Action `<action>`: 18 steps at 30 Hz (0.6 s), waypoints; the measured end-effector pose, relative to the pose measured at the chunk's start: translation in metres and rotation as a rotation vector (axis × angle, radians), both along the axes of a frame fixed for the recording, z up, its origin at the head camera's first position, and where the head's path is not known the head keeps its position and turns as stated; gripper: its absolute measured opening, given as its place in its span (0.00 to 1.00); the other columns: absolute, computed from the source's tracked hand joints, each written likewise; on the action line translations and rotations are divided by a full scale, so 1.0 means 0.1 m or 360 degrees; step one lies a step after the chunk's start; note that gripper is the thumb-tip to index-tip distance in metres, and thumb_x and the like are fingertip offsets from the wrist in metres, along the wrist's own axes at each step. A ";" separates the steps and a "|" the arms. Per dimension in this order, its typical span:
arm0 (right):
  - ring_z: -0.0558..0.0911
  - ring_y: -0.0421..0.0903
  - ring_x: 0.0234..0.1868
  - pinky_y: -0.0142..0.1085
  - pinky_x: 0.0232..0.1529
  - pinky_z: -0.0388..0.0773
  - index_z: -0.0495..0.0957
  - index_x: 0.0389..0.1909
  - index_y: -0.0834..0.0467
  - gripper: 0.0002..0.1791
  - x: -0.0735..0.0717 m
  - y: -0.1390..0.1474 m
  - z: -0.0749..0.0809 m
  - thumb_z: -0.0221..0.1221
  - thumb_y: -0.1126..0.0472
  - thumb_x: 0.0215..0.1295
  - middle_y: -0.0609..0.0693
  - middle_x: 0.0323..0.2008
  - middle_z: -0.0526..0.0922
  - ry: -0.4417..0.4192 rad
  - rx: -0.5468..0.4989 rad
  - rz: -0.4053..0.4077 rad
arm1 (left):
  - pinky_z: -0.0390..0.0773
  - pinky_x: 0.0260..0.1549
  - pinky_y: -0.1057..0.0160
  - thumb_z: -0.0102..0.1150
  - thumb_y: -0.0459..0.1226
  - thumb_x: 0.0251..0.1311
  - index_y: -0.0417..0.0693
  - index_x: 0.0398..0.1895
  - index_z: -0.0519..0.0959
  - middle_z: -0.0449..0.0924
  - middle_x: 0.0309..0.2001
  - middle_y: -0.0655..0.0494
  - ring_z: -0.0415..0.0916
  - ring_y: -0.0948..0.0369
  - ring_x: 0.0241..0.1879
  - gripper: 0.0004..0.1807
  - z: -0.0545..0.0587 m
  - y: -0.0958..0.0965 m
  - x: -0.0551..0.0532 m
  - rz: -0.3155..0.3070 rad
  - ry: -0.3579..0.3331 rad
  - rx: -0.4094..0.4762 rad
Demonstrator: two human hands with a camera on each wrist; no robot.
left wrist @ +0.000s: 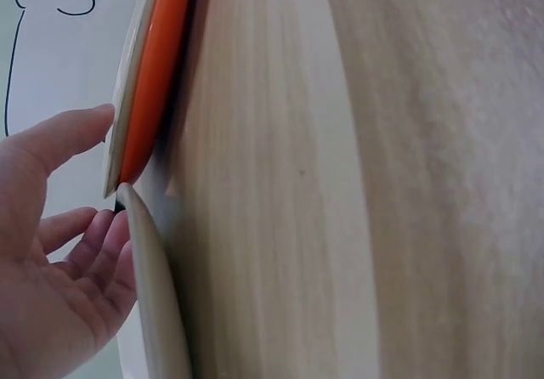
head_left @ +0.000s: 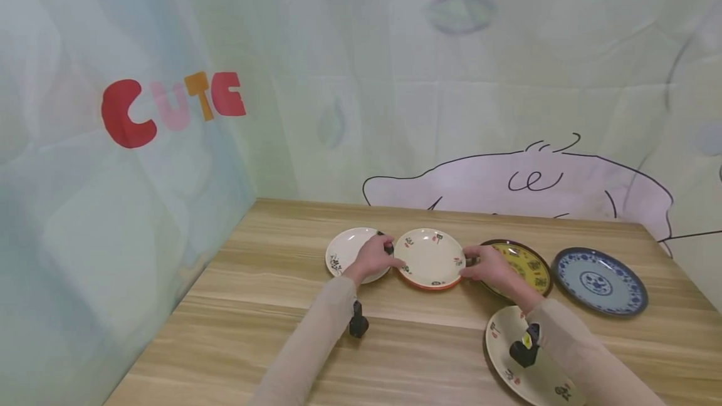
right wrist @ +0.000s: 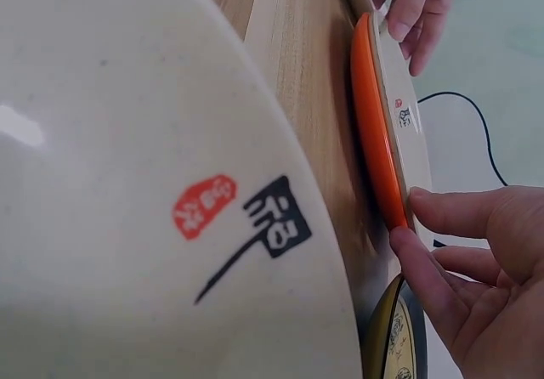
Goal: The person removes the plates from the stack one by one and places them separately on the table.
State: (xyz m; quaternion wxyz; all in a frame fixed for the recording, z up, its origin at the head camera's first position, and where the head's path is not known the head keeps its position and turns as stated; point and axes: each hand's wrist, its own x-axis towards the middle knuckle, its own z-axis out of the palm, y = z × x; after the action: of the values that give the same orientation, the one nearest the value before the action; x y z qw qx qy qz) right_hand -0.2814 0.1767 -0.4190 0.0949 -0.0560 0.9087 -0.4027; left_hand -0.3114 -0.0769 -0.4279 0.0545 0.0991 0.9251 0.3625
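A small cream plate (head_left: 429,257) with an orange underside (left wrist: 155,77) sits at the middle of the wooden table, small red and black marks round its inside. My left hand (head_left: 372,258) holds its left edge, thumb on the rim; the other fingertips are partly hidden at the edge. On the opposite side my right hand (head_left: 496,269) pinches the rim between thumb and index finger. A white plate (head_left: 345,248) with a black floral print lies under the left hand. Beside the right hand is a dark-rimmed yellow plate (head_left: 530,263), partly covered by that hand.
A blue-patterned plate (head_left: 600,284) lies at the right of the table (head_left: 248,331). Nearer, a larger cream plate (head_left: 499,340) with similar marks sits beneath the right forearm. Printed fabric (head_left: 338,80) hangs behind and to the left of the table.
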 end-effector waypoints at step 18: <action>0.78 0.42 0.30 0.32 0.30 0.79 0.71 0.53 0.71 0.27 -0.03 -0.03 -0.02 0.63 0.66 0.50 0.64 0.47 0.76 0.0020 0.0071 -0.0021 | 0.70 0.54 0.58 0.73 0.37 0.37 0.37 0.54 0.72 0.75 0.48 0.46 0.71 0.54 0.47 0.35 -0.02 0.09 -0.02 0.0073 -0.0036 0.0068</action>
State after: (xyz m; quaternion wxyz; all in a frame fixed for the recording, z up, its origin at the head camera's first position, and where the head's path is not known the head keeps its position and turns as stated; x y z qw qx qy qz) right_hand -0.2843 0.1740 -0.4215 0.0878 -0.0504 0.9184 -0.3826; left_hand -0.3133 -0.0677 -0.4299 0.0547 0.0750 0.9185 0.3844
